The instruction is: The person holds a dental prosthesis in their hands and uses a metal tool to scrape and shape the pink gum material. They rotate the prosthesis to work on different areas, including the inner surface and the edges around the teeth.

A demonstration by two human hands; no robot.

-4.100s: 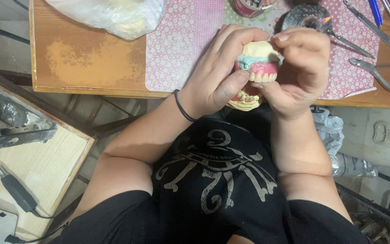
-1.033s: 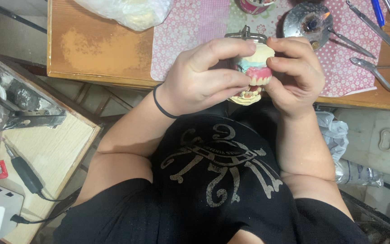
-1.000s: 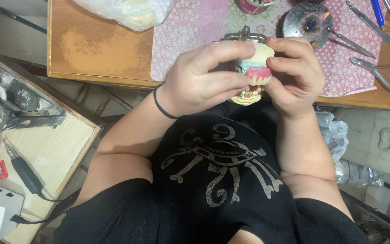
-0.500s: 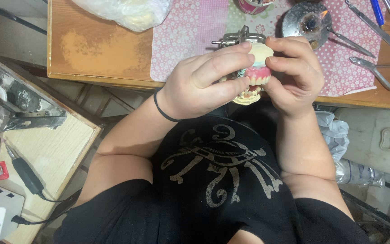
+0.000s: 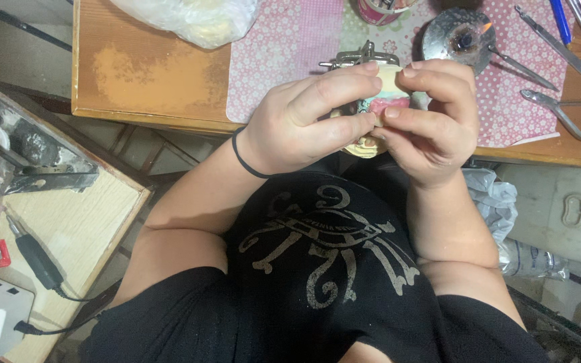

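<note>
So from the head cam I'm looking down at both hands bunched up over the near edge of the wooden bench (image 5: 142, 74). The pink-and-cream dental cast with wax gums (image 5: 390, 101) sits right between them, mostly buried under fingers. Left hand (image 5: 307, 121) is curled around its left side, index finger and thumb pinching it. Right hand (image 5: 435, 121) is closed on the other side, fingertips touching the pink part. A metal articulator frame (image 5: 358, 57) pokes out just above the left index finger; I think it's attached to the cast, but it's hard to tell. Steel pliers (image 5: 563, 111) lie well off to the right on the pink patterned mat (image 5: 284, 40).
</note>
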